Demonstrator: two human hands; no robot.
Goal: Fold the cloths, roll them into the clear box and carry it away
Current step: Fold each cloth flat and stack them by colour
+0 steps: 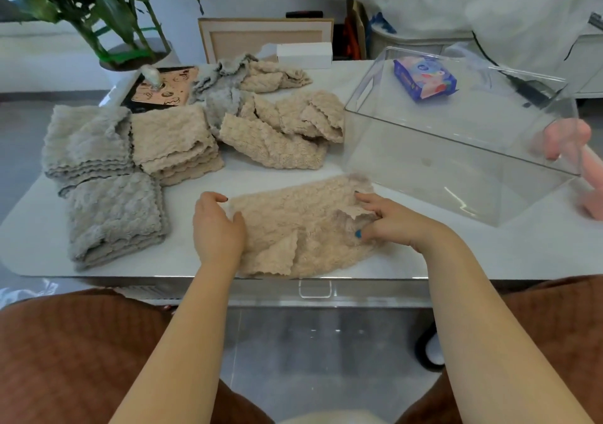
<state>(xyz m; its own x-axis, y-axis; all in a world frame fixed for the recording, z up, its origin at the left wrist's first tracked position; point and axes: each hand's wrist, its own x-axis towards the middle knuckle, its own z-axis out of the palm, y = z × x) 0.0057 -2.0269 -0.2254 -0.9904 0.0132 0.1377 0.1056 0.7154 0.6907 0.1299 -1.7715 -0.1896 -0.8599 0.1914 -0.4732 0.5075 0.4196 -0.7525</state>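
Both forearms reach up from the bottom of the frame. The left hand [218,227], palm down, grips the left end of the cloth [293,227]. The right hand [390,221] pinches a turned-up corner at its right end. The cloth lies lower centre on the surface [489,254], long axis left to right. The box [456,152] stands right; a pink shape [567,139] behind it is blurred.

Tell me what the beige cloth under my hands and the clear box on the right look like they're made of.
The beige cloth is probably plush microfibre or coral fleece, matte, judging by its fuzzy, bumpy pile and scalloped edges. The clear box seems rigid acrylic or similar plastic, glossy; the table shows through its walls and light glints along its edges.
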